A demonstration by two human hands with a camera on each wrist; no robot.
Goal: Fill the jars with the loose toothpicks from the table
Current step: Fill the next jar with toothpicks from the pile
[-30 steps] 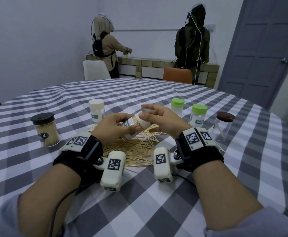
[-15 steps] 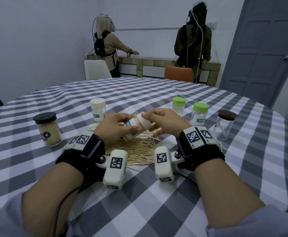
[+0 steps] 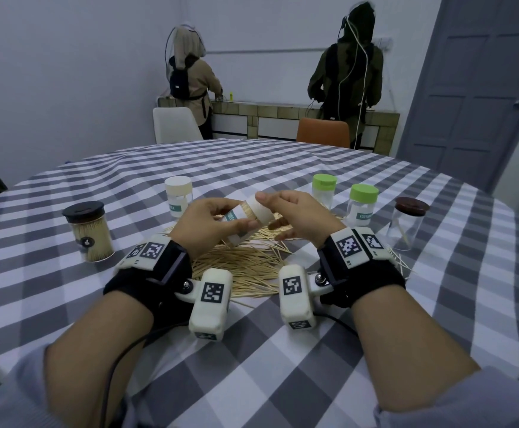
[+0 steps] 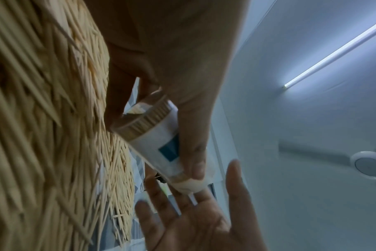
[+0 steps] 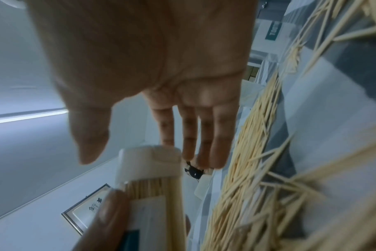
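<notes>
The fingers [image 4: 193, 152] of the left hand [image 3: 208, 225] wrap the packed jar [image 3: 245, 222], tilted just above the toothpick pile [image 3: 245, 267] on the tabletop [image 3: 313, 350]. The right hand [image 3: 295, 216] is spread loosely at the cream lid [image 5: 149, 163], gripping nothing. If that lid is not seated, the tilt could spill toothpicks back onto the pile; a loosened grip would drop the jar.

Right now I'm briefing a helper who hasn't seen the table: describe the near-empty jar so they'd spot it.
On the checked table, look right of the toothpick pile, past two green-lidded jars. The clear jar there has a dark brown lid and holds only a few toothpicks.
</notes>
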